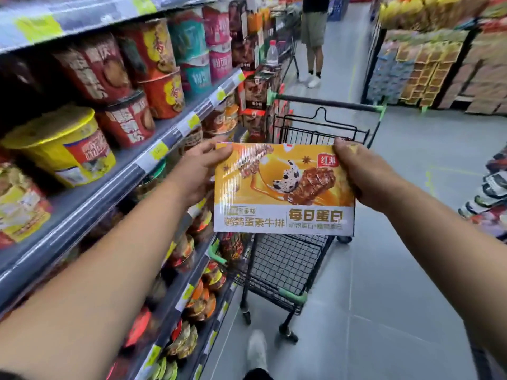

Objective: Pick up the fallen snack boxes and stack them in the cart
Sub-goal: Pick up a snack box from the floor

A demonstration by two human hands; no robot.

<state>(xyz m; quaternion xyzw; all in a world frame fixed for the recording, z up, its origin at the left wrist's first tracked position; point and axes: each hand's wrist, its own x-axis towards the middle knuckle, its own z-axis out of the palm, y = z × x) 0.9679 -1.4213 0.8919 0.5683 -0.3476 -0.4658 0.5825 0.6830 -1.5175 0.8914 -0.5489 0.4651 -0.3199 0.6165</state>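
Observation:
I hold a flat orange and white snack box [282, 187] face up in front of me, above the black wire shopping cart [285, 264]. My left hand [199, 171] grips the box's left edge, thumb on top near the upper corner. My right hand [365, 176] grips its right edge, thumb on the upper right corner. The cart's basket shows below the box and looks bare where visible; the box hides much of it. The cart's black handle bar [329, 103] with green ends lies beyond the box.
Shelves [153, 165] packed with instant-noodle cups run along my left, close to the cart. Another person [314, 39] stands farther down the aisle. A display of packaged goods [428, 67] stands on the right. Grey floor [397, 270] opens to the right of the cart.

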